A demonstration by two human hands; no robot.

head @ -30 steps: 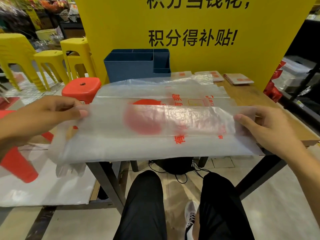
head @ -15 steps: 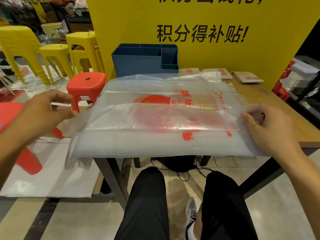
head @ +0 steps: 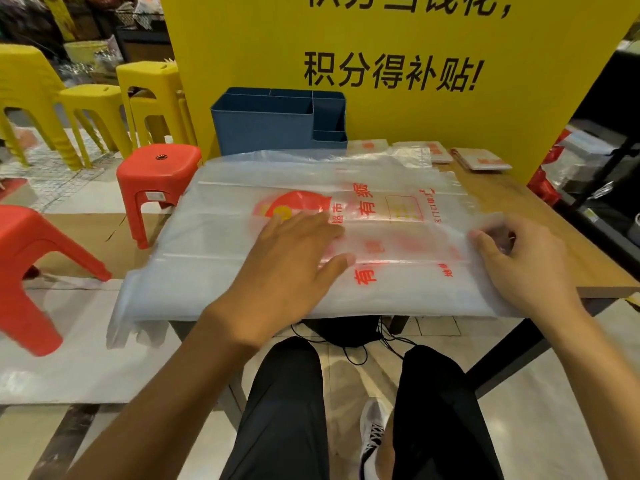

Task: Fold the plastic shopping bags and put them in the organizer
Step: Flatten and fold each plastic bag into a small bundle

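A stack of clear plastic shopping bags (head: 221,237) with red print lies flat on the wooden table (head: 540,220). The top bag (head: 398,289) is folded lengthwise along the near edge. My left hand (head: 294,265) lies flat on the middle of that fold, fingers straight, pressing it down. My right hand (head: 519,261) holds the bag's right end, with the fingertips curled on the plastic. The blue organizer (head: 273,123) stands at the back of the table against the yellow board. Small folded bags (head: 481,161) lie to its right.
A yellow sign board (head: 398,46) rises behind the table. Red stools (head: 156,174) and yellow stools (head: 93,109) stand to the left. A dark shelf (head: 606,161) is at the right. My legs and a black bag with cables are under the table.
My left hand let go of the bag's left end and moved right onto the middle of the fold. The folded bag has come down flat on the stack. The right hand stays at the right end.
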